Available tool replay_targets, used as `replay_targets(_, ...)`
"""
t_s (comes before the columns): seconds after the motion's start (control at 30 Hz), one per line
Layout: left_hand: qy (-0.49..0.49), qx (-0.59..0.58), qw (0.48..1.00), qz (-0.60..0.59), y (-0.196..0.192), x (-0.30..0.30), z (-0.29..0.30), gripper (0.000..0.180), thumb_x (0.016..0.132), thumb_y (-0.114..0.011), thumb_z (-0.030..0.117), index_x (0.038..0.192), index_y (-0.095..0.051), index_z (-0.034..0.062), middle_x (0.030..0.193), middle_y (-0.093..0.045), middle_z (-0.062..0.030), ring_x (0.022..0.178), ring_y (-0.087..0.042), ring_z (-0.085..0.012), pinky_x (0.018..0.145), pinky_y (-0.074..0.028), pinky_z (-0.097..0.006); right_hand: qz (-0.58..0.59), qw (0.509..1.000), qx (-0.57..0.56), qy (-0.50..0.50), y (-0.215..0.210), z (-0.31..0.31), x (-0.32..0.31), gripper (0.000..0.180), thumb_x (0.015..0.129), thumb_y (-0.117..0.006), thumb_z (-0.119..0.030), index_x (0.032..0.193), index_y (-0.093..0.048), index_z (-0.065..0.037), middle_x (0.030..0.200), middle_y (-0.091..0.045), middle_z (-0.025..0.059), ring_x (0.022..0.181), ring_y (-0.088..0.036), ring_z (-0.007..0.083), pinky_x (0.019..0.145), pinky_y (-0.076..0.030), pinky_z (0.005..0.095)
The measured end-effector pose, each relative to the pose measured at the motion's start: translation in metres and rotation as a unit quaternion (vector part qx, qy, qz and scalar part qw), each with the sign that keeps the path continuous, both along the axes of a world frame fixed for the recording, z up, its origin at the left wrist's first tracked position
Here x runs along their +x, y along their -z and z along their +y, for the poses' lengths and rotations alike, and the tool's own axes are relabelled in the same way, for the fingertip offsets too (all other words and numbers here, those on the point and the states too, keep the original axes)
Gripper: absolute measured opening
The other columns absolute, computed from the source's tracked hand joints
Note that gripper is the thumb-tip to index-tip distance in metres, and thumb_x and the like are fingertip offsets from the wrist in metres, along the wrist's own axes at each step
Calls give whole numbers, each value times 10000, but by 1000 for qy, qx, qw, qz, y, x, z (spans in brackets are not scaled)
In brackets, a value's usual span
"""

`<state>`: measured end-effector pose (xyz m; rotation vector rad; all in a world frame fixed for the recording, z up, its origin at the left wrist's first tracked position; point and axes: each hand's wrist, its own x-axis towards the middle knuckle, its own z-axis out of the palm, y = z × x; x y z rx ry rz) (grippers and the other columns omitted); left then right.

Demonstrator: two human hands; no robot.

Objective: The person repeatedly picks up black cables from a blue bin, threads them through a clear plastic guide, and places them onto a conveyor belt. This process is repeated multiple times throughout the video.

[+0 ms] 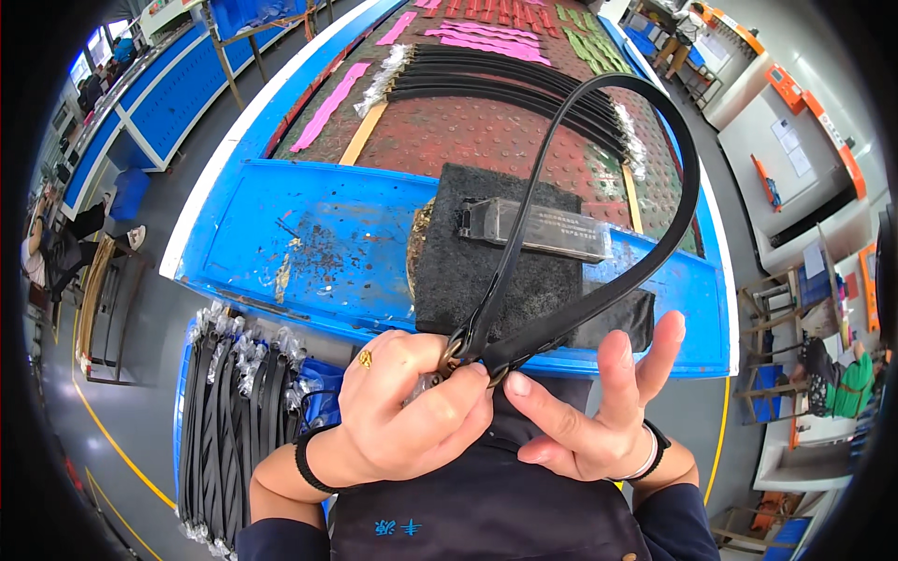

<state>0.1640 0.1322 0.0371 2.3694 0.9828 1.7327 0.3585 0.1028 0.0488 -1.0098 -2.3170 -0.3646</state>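
A black leather-like strap (645, 268) arches in a loop over the bench, its two ends meeting at brass-coloured metal rings (456, 349) close in front of me. My left hand (402, 402) is closed around these joined ends, thumb and index finger pinching near the rings. Just right of them is my right hand (594, 411), with a fingertip touching or almost touching the right-hand ring and the other fingers spread apart. Behind the hands lies a dark rough mat (458, 280), carrying a clear rectangular box (538, 229).
A blue tray edge (346, 224) runs along the bench front. Several black straps (505, 79) with plastic-wrapped ends lie beyond, near pink strips (327, 107) and green strips (594, 51). More wrapped straps (224, 421) hang at my left. Other people sit or stand farther off.
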Motion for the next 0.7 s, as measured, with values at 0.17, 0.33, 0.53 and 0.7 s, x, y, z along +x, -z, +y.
replay_targets(0.17,1,13,1000,2,1,1,1,339,514,-688,-9,830,-600,75,774,-517,-72,527,-492,-172,453,-385,-268,9,999,-9,-31,-5,-4,1,483,731,-553,-530,1142,-615,-285,1395,-336,63,1281,-142,476,1034,37,579)
replay_targets(0.33,-8,33,999,16,3,1,1,281,528,-684,13,787,-599,82,778,-504,-66,524,-481,-156,453,-365,-255,28,999,-15,-12,-7,-2,-2,473,739,-552,-523,1131,-624,-268,1377,-368,77,1275,-164,475,1028,20,580)
replay_targets(0.53,-3,43,999,32,5,1,0,270,535,-687,18,782,-600,84,776,-500,-64,523,-476,-153,454,-359,-255,29,998,-45,-17,-13,0,-5,430,802,-511,-490,1117,-637,-228,1350,-401,115,1284,-178,457,1033,0,565)
replay_targets(0.7,-22,-29,999,16,-1,-4,-1,299,537,-691,-9,813,-607,69,757,-516,-81,555,-501,-198,470,-400,-286,182,975,-16,-130,-4,7,25,425,862,-445,-478,1055,-666,-171,1352,-367,201,1305,-187,438,1054,-65,532)
